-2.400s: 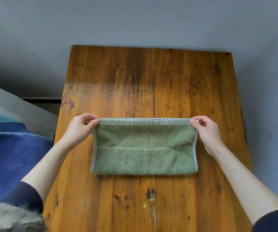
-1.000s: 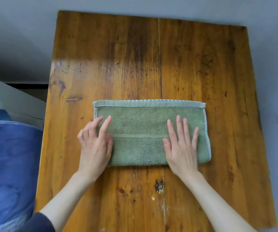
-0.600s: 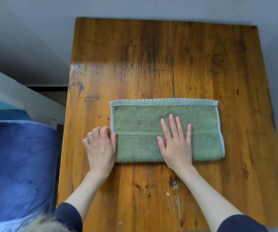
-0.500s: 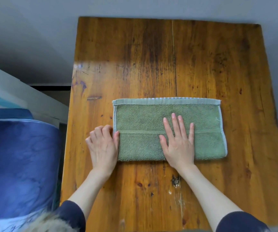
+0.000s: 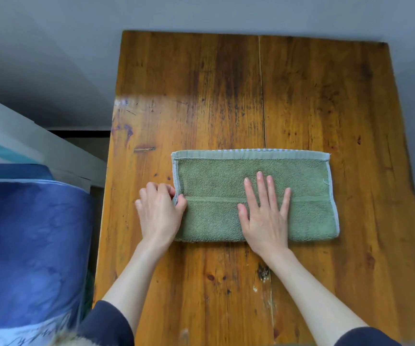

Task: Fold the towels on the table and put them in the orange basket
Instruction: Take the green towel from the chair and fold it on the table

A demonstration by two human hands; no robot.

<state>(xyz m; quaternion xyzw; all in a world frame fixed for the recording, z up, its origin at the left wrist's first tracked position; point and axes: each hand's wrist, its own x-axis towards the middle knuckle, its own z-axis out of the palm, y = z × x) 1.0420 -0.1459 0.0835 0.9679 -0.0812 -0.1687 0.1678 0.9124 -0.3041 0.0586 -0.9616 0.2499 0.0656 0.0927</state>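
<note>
A green towel [image 5: 306, 196], folded into a long rectangle, lies flat on the wooden table [image 5: 201, 91], a little right of centre. My left hand [image 5: 160, 211] is at the towel's left short edge and pinches it between thumb and curled fingers. My right hand [image 5: 266, 216] lies flat on the towel's middle, fingers straight and spread, pressing it down. No orange basket is in view.
A blue patterned cloth [image 5: 26, 245] covers something at the left, close to the table's left edge. A white board [image 5: 26, 136] slants behind it. Grey floor surrounds the table on the far and right sides.
My left hand slid off the towel's left part to its short edge and now pinches it. My right hand shifted left to the towel's middle and stays flat.
</note>
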